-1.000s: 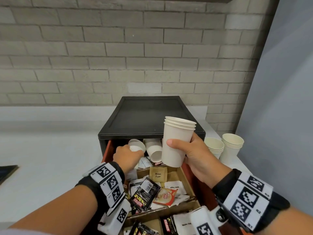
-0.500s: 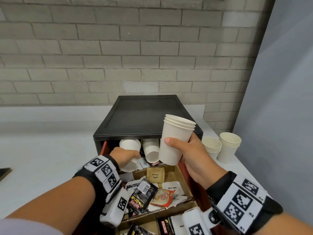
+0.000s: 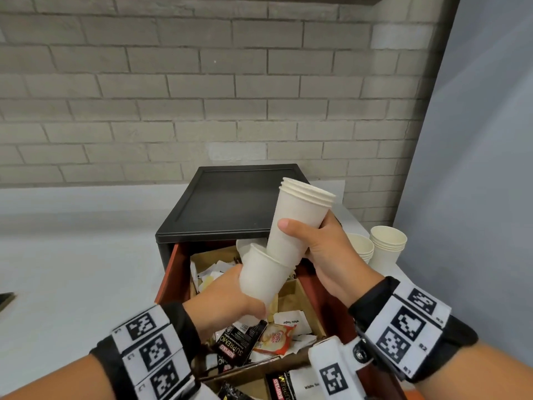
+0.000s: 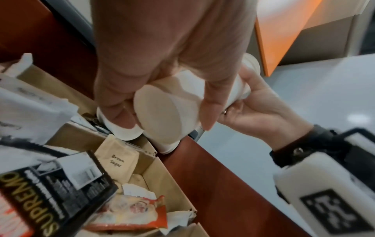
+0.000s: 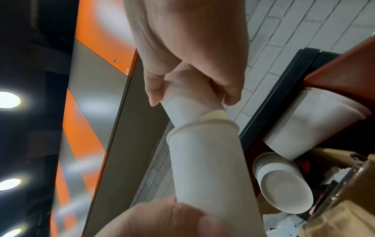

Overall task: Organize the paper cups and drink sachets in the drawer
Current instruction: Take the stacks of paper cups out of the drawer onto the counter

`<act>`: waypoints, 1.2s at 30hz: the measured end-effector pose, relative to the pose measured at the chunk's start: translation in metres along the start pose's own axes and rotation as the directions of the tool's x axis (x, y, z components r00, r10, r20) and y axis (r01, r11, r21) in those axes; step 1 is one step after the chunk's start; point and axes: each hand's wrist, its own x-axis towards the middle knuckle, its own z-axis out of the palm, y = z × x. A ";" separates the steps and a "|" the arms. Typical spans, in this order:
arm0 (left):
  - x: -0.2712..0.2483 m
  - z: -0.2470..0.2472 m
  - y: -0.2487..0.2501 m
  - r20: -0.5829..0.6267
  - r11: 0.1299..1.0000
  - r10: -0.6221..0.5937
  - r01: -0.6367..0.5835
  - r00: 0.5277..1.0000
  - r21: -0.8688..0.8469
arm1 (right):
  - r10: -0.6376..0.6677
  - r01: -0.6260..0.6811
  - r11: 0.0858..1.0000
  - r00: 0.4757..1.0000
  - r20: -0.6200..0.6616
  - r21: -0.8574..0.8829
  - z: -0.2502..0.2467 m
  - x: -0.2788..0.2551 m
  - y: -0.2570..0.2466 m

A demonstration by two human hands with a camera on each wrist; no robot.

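Note:
My right hand grips a stack of white paper cups, tilted with its rims up and right. Its bottom sits inside a single white cup that my left hand holds from below; the same cup shows base-first in the left wrist view and this cup side-on in the right wrist view. Below the hands lies the open red-brown drawer with cardboard dividers and mixed sachets: a black Kopiko sachet, an orange creamer sachet, a brown sugar sachet. More cups lie on their sides at the drawer's back.
The drawer belongs to a black cabinet on a white counter against a grey brick wall. Two short stacks of white cups stand on the counter to the right, beside a grey partition.
My left hand took a single cup from the drawer's back and lifted it. The right hand tilted its stack down, and the stack's bottom now sits inside that cup.

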 end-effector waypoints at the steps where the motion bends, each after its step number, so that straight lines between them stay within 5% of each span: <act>1: 0.000 0.003 0.003 -0.007 0.999 0.048 -0.048 0.999 0.020 | -0.008 0.008 1.000 1.000 0.018 -0.007 0.000 -0.002 -0.002; 10: 0.013 0.030 0.032 -0.177 0.921 0.333 -0.360 0.926 -0.147 | 0.009 -0.007 1.000 0.990 0.144 -0.017 -0.011 -0.015 -0.007; 13: 0.018 0.039 0.037 -0.109 0.877 0.395 -0.410 0.912 -0.249 | -0.005 0.014 0.998 0.990 0.143 -0.063 -0.019 -0.019 -0.012; 16: 0.024 0.034 0.034 0.000 0.908 0.328 -0.316 0.945 -0.277 | -0.039 0.048 0.997 0.990 0.133 -0.066 -0.039 -0.019 -0.031; 19: 0.042 0.024 0.022 -0.192 0.972 0.111 -0.146 0.975 -0.184 | -0.102 0.106 0.992 0.992 0.073 -0.066 -0.068 -0.016 -0.057; 23: 0.075 0.015 -0.001 -0.411 0.985 -0.123 0.060 0.903 -0.162 | -0.136 0.128 0.984 0.989 -0.058 -0.127 -0.110 -0.014 -0.065; 29: 0.114 0.016 -0.010 -0.475 0.946 -0.268 0.321 0.838 0.033 | -0.050 0.019 0.990 0.974 -0.219 -0.141 -0.155 -0.015 -0.020; 36: 0.140 0.011 -0.009 -0.422 0.915 -0.395 0.393 0.816 -0.097 | -0.002 -0.059 0.973 0.964 -0.264 -0.223 -0.187 -0.018 0.030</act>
